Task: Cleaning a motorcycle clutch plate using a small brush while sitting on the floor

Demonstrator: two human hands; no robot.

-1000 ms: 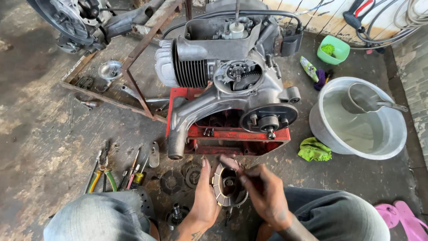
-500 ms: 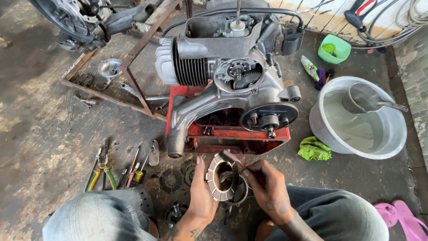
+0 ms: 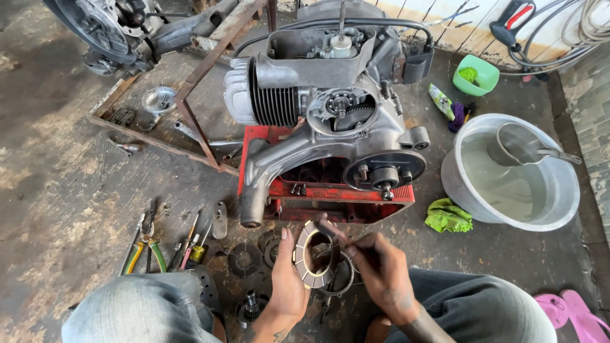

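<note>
Holding up a ring-shaped clutch plate (image 3: 309,254) on its edge, just above the floor (image 3: 57,197) and in front of the red stand (image 3: 330,190) carrying the engine (image 3: 318,121). Left hand (image 3: 287,286) supporting the ring from the left side, thumb pressed along its outer rim, other fingers hidden behind. Right hand (image 3: 381,270) pinching the upper right part of the rim, fingers closed together on it. Probably handling as a stiff, flat and fairly light piece, with segmented friction pads on the face; likely a little oily, so gripping better at the rim than on the pads. More round plates (image 3: 244,259) lying on the floor just beside the ring, near the hand tools (image 3: 152,244).

Standing to the right, well apart from the hands, a big metal basin (image 3: 559,213) holding cloudy liquid, with a small metal scoop (image 3: 518,143) resting inside, handle over the rim. Further back, a small green bowl (image 3: 486,79) containing something green, too small for telling. Lying near the basin, a green rag (image 3: 448,216).
</note>
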